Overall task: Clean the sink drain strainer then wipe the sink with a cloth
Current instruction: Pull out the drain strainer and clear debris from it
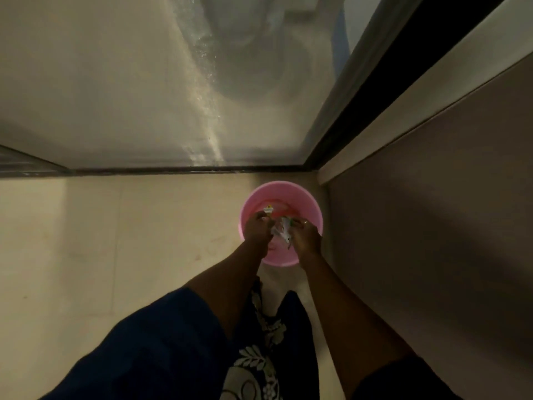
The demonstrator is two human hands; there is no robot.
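The person is bent over a pink bucket [281, 184] that stands on the tiled floor [115, 241], tucked into the corner just beside the dark door track [187, 170] and the grey-brown wall [432, 226]. Both bare forearms reach down into it. The left hand [258, 226] and right hand [307, 236] meet over the bucket's middle, and between them is a pale, crumpled wad [284, 230]. It is too small and blurred for me to tell if it is the cloth. Each grip is clenched on that wad, fingers curled in from either side. A small yellow-and-white bit [268, 209] shows just past the left fingertips, but I cannot tell what it is. Behind the track rises a frosted glass panel [115, 82] with a wet, speckled streak running down it. A dark blue sleeve [150, 342] covers the left upper arm, above a dark patterned garment [259, 365].
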